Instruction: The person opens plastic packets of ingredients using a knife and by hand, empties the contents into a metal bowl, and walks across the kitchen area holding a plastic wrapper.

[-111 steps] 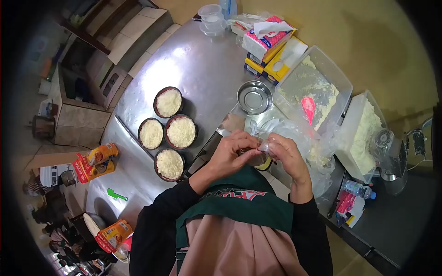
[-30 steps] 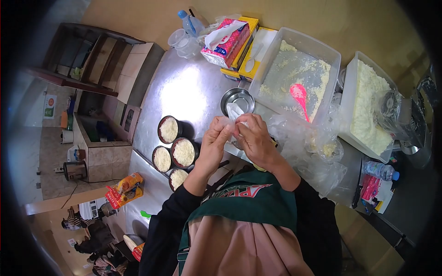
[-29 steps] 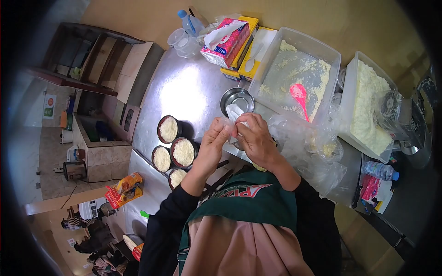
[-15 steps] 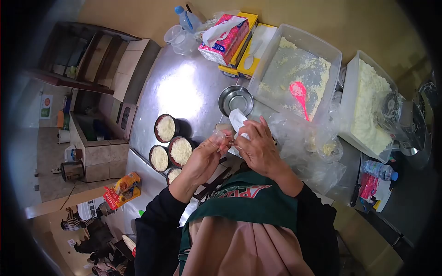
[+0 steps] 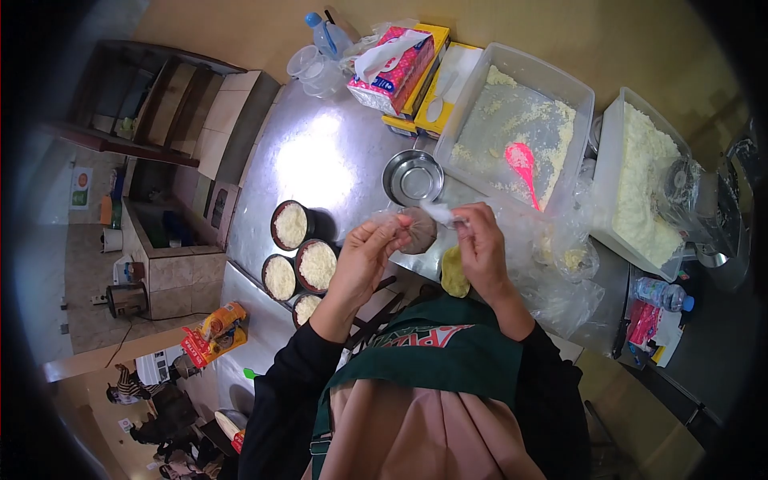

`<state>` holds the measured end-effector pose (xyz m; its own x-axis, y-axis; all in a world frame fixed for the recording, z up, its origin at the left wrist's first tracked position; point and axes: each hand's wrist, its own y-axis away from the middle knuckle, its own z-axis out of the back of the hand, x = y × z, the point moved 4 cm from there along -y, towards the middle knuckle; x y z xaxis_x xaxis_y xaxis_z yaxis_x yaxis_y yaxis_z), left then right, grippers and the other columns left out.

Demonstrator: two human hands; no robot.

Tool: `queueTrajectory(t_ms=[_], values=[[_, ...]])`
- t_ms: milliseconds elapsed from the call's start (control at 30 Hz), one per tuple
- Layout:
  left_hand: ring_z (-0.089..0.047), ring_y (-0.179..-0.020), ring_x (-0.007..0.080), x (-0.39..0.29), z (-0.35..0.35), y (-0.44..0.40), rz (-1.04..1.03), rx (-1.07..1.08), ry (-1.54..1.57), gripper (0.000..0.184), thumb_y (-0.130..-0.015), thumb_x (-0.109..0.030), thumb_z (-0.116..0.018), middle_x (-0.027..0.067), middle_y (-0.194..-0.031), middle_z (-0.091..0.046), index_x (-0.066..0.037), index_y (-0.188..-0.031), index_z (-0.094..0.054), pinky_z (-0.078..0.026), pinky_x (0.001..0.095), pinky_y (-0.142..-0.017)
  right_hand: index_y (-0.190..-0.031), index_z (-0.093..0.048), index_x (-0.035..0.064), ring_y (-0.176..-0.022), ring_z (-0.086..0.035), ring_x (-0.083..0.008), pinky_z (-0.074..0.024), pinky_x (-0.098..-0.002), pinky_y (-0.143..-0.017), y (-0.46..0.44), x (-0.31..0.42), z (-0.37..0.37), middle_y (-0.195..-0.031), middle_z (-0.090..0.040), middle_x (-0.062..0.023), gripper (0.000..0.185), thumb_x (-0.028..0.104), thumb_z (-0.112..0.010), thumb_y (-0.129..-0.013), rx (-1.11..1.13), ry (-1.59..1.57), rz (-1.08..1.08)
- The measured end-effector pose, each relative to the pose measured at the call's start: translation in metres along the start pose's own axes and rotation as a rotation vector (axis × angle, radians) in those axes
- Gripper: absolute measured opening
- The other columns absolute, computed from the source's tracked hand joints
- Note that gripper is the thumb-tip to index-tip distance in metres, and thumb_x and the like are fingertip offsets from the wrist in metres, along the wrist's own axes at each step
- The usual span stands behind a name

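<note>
My left hand [image 5: 364, 260] pinches the edge of a small clear plastic bag [image 5: 419, 232] with brown contents. My right hand [image 5: 482, 244] is closed on a crumpled white tissue [image 5: 438, 211], which reaches toward the top of the bag. Just below my right hand is a yellow-green lump [image 5: 454, 274]; its kind is unclear. A round metal bowl [image 5: 413, 178] stands on the steel table beyond my hands. To the left of my left hand are several dark cups, among them one cup [image 5: 316, 265] filled with white, crumbly grated stuff.
A plastic tub [image 5: 512, 80] with white crumbs holds a pink spoon [image 5: 520, 164]. Right of it is a fuller tub [image 5: 644, 176]. Loose plastic bags [image 5: 568, 300] lie nearby. A tissue pack [image 5: 392, 68] rests at the back; people [image 5: 164, 416] are at far lower left.
My hands have moved apart, bringing the brown-filled bag into view between them. The white tissue has shifted right with my right hand, and the yellow-green lump now shows.
</note>
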<state>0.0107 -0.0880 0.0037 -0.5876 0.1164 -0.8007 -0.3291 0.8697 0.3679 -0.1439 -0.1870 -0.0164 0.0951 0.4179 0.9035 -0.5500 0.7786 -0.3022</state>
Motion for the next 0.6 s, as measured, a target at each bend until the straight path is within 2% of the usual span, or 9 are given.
queueTrajectory(t_ms=[67, 133, 167, 233, 333, 367, 467, 600], values=[[-0.059, -0.088, 0.0146, -0.009, 0.005, 0.000, -0.046, -0.016, -0.019, 0.021, -0.092, -0.011, -0.050, 0.0094, -0.099, -0.063, 0.003, -0.102, -0.062, -0.047, 0.0289, -0.085, -0.100, -0.056, 0.0033, -0.093, -0.051, -0.0292, -0.0423, -0.0351, -0.077, 0.004, -0.016, -0.002, -0.100, -0.052, -0.0117, 0.022, -0.002, -0.053, -0.079, -0.056, 0.011, -0.041], [-0.059, -0.086, 0.0138, -0.021, 0.006, 0.001, -0.139, 0.002, -0.064, 0.022, -0.092, -0.011, -0.051, 0.0091, -0.098, -0.063, 0.003, -0.104, -0.061, -0.047, 0.0277, -0.082, -0.106, -0.055, 0.0069, -0.098, -0.049, -0.0283, -0.0411, -0.0363, -0.081, 0.009, -0.044, -0.019, -0.103, -0.053, -0.0101, 0.028, 0.006, -0.057, -0.079, 0.073, 0.381, -0.068], [-0.059, -0.085, 0.0142, -0.025, 0.004, 0.002, -0.137, -0.016, -0.059, 0.021, -0.091, -0.011, -0.052, 0.0090, -0.097, -0.063, 0.004, -0.103, -0.062, -0.046, 0.0282, -0.083, -0.106, -0.055, 0.0069, -0.098, -0.049, -0.0283, -0.0411, -0.0363, -0.081, 0.016, -0.058, -0.028, -0.103, -0.053, -0.0101, 0.028, 0.006, -0.057, -0.079, 0.075, 0.380, -0.063], [-0.057, -0.086, 0.0129, -0.033, 0.005, 0.005, -0.184, -0.014, -0.089, 0.019, -0.091, -0.009, -0.052, 0.0092, -0.098, -0.062, 0.003, -0.100, -0.063, -0.045, 0.0266, -0.082, -0.111, -0.054, 0.0091, -0.104, -0.048, -0.0274, -0.0397, -0.0398, -0.084, 0.029, -0.076, -0.050, -0.112, -0.052, -0.0103, 0.032, 0.011, -0.059, -0.079, 0.230, 0.549, -0.022], [-0.055, -0.088, 0.0123, -0.048, 0.002, 0.009, -0.280, -0.045, -0.210, 0.017, -0.090, -0.008, -0.053, 0.0091, -0.098, -0.062, 0.003, -0.095, -0.066, -0.042, 0.0255, -0.083, -0.108, -0.056, 0.0093, -0.107, -0.047, -0.0273, -0.0378, -0.0441, -0.087, 0.036, -0.074, -0.056, -0.119, -0.050, -0.0113, 0.033, 0.014, -0.062, -0.076, 0.262, 0.685, -0.052], [-0.055, -0.089, 0.0129, -0.054, 0.001, 0.011, -0.329, -0.074, -0.299, 0.017, -0.090, -0.007, -0.053, 0.0089, -0.098, -0.062, 0.003, -0.094, -0.066, -0.041, 0.0260, -0.084, -0.108, -0.056, 0.0093, -0.107, -0.047, -0.0273, -0.0378, -0.0441, -0.087, 0.035, -0.072, -0.055, -0.119, -0.050, -0.0113, 0.033, 0.014, -0.062, -0.076, 0.263, 0.682, -0.049], [-0.055, -0.089, 0.0135, -0.063, 0.000, 0.013, -0.343, -0.087, -0.282, 0.018, -0.090, -0.007, -0.053, 0.0089, -0.097, -0.062, 0.003, -0.092, -0.067, -0.041, 0.0271, -0.085, -0.107, -0.059, 0.0089, -0.107, -0.046, -0.0296, -0.0396, -0.0429, -0.087, 0.019, -0.057, -0.042, -0.126, -0.046, -0.0118, 0.030, 0.014, -0.062, -0.077, 0.213, 0.582, 0.003], [-0.055, -0.089, 0.0140, -0.067, 0.000, 0.015, -0.369, -0.045, -0.310, 0.018, -0.089, -0.006, -0.052, 0.0092, -0.097, -0.062, 0.004, -0.093, -0.066, -0.041, 0.0271, -0.085, -0.100, -0.061, 0.0074, -0.100, -0.050, -0.0295, -0.0430, -0.0406, -0.081, 0.010, -0.057, -0.041, -0.116, -0.051, -0.0119, 0.025, 0.010, -0.064, -0.075, 0.206, 0.502, 0.037]])
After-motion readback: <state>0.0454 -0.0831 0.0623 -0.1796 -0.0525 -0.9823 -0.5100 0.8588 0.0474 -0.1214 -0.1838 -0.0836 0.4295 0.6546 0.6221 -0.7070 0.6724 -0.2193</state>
